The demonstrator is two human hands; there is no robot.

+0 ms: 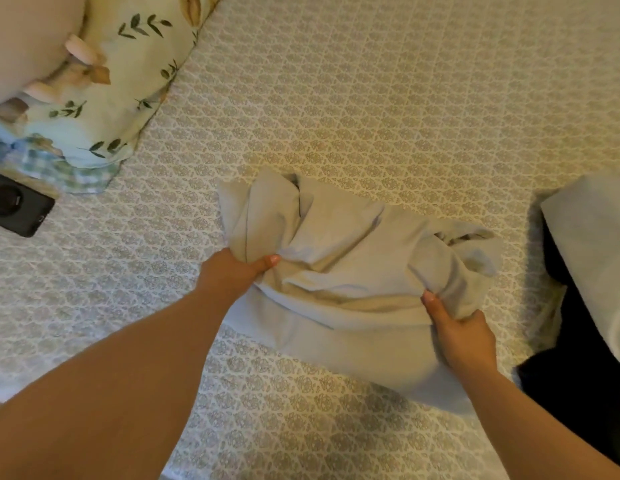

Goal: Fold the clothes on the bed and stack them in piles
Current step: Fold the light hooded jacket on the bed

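Note:
A pale grey garment (350, 265) lies bunched and partly folded on the patterned bedspread (370, 98), a little right of centre. My left hand (235, 271) grips its left edge, thumb on top of the cloth. My right hand (461, 334) pinches a fold at its right side, fingers curled into the fabric. The garment's lower part spreads flat toward me between my forearms.
A floral pillow (104, 84) lies at the upper left. Below it a black phone (17, 206) rests on the bed near the left edge. At the right edge sits a pile with a grey cloth (592, 244) over dark clothing (578, 386).

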